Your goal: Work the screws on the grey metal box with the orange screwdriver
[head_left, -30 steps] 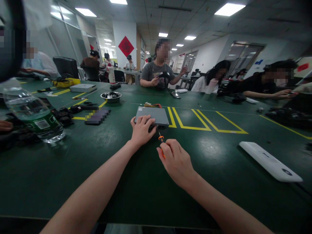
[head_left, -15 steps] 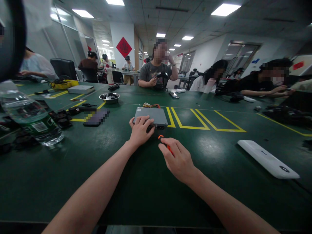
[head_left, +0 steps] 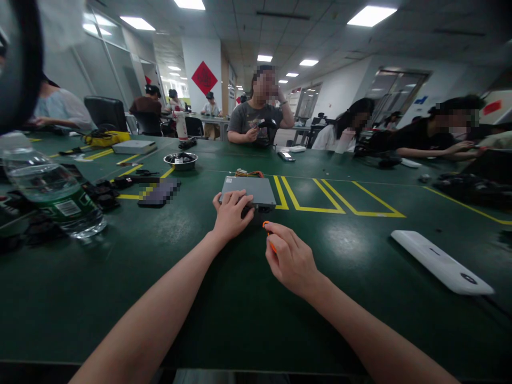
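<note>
A flat grey metal power supply unit (head_left: 258, 189) lies on the green table, with a bundle of coloured wires (head_left: 250, 173) at its far side. My left hand (head_left: 234, 213) grips its near left corner, fingers over the top and thumb at the front face. Just in front of the unit, my right hand (head_left: 292, 258) is closed around an orange and black screwdriver (head_left: 272, 245). Fingers cover most of the handle, and the screwdriver's shaft is too faint to make out. A small gap separates the right hand from the unit.
A water bottle (head_left: 56, 186) and a dark phone (head_left: 159, 193) are on the left. Behind them stands a metal bowl (head_left: 181, 161) holding small dark parts. A white oblong device (head_left: 442, 261) with a cable lies at right. Yellow tape (head_left: 320, 209) marks the table. People sit around it.
My right hand has shifted slightly right and its fingers have turned around the orange screwdriver. My left hand and the power supply unit have stayed in place.
</note>
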`<state>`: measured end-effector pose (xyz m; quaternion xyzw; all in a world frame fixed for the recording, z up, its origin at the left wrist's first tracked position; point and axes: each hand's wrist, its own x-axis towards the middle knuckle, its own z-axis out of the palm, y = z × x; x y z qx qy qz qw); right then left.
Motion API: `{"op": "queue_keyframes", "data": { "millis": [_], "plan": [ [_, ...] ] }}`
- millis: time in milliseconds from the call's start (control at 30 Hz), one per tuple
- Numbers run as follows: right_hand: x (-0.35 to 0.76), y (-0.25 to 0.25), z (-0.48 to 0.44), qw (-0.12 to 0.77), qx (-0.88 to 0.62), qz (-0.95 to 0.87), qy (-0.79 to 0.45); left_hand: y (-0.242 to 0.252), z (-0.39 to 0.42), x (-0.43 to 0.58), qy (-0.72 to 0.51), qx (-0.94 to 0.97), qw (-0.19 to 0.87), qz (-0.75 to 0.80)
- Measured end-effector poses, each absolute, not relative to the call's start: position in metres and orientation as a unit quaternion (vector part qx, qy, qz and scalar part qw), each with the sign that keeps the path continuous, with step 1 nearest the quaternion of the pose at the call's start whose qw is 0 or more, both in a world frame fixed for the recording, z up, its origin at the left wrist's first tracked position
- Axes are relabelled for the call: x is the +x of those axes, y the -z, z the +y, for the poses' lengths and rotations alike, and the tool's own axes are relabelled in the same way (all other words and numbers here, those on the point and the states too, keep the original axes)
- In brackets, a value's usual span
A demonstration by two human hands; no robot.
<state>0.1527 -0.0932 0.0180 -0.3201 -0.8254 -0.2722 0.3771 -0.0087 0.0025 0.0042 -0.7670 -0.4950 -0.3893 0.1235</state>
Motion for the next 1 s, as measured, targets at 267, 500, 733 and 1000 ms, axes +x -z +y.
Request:
{"op": "queue_keyframes", "data": {
  "millis": [267,500,733,1000],
  "plan": [
    [0.152,-0.018,-0.093,0.378,-0.315,-0.827,0.274,-0.005,0.003,-0.008,0.391,-0.765,0.117,-0.499],
    [0.151,-0.023,-0.094,0.376,-0.344,-0.815,0.275,-0.004,0.003,-0.008,0.389,-0.765,0.123,-0.498],
    [0.149,-0.021,-0.097,0.377,-0.325,-0.84,0.217,-0.004,0.003,-0.008,0.387,-0.765,0.119,-0.5],
    [0.149,-0.034,-0.104,0.37,-0.356,-0.829,0.22,-0.005,-0.001,-0.007,0.382,-0.771,0.117,-0.497]
  ]
}}
